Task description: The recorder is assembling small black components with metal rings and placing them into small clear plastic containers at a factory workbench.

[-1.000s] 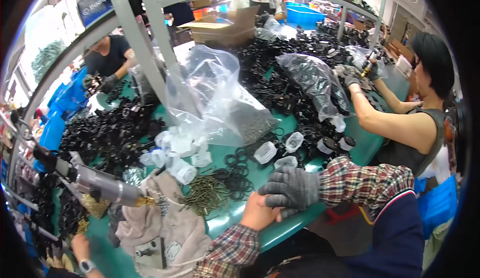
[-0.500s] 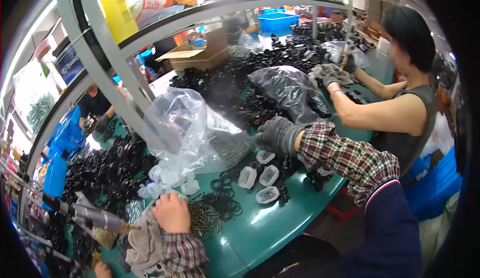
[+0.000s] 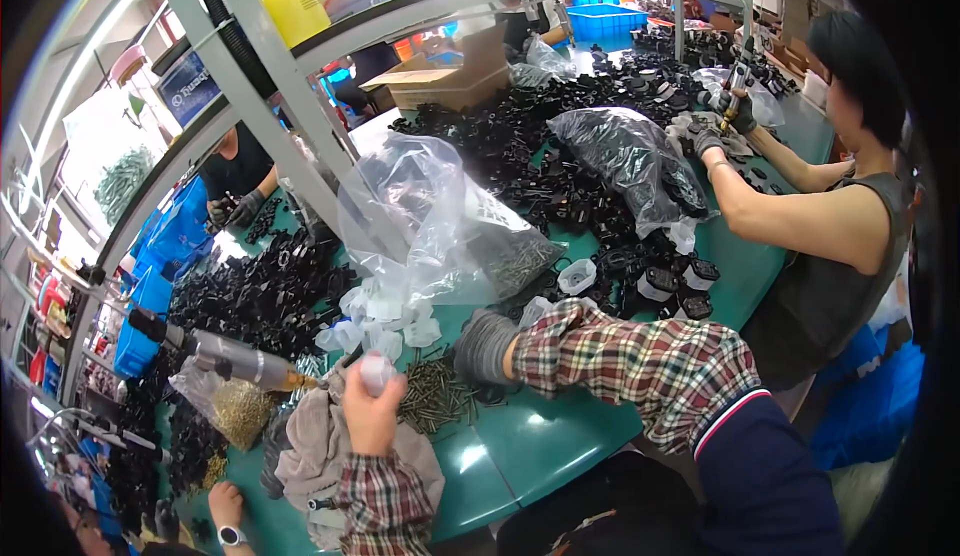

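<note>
My left hand [image 3: 370, 418], bare below a plaid cuff, is closed round a small translucent white plastic cup [image 3: 376, 374]. Similar translucent plastic pieces [image 3: 385, 308] lie in a heap just beyond it. My right hand [image 3: 486, 348], in a grey striped glove, reaches down to the right edge of a pile of long metal screws [image 3: 432, 394], where black rubber rings lay. Its fingertips are hidden, so I cannot tell what it touches. Beneath my left forearm spreads a crumpled beige cloth [image 3: 312, 446]. A cylindrical power screwdriver [image 3: 240, 361] points its brass-coloured tip toward my left hand.
A clear bag of screws [image 3: 450, 236] and a bag of black parts [image 3: 630, 166] stand on the green table [image 3: 560, 446]. White and black octagonal housings [image 3: 577, 276] sit at right. Black parts [image 3: 250, 306] are heaped left. A co-worker [image 3: 840, 196] works at right; another person's hand [image 3: 226, 504] shows lower left.
My left hand has lifted slightly and now holds a translucent cup. My right hand has moved left and nearer, from the black parts by the bags to the screw pile. The whole view has shifted.
</note>
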